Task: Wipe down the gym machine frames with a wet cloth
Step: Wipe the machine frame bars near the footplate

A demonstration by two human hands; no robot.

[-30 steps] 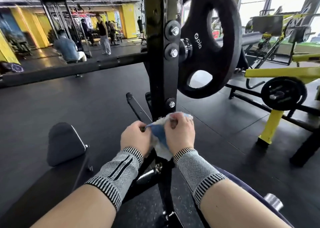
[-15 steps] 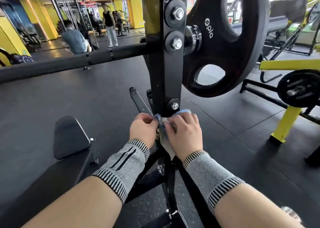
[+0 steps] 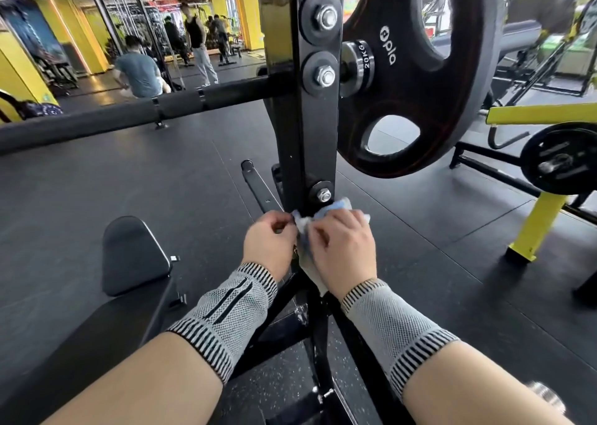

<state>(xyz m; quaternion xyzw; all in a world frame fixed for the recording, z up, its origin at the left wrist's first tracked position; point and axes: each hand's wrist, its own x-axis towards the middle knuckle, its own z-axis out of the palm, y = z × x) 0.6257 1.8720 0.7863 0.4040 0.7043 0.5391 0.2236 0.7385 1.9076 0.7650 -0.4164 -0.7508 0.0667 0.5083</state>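
1. The left hand (image 3: 269, 242) and right hand (image 3: 344, 247) both grip the cloth (image 3: 326, 213), wrapping it round the black upright (image 3: 318, 127) just under the lowest bolt (image 3: 323, 194), probably so both faces get wiped together.
2. No containers are in view.

Black rubber floor (image 3: 135, 185) under machine frame (image 3: 318, 127)

Bright daylight upper right; wide-angle edge distortion, soft blurred corners

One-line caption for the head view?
Both hands, left hand and right hand, hold blue-white cloth against black steel upright.
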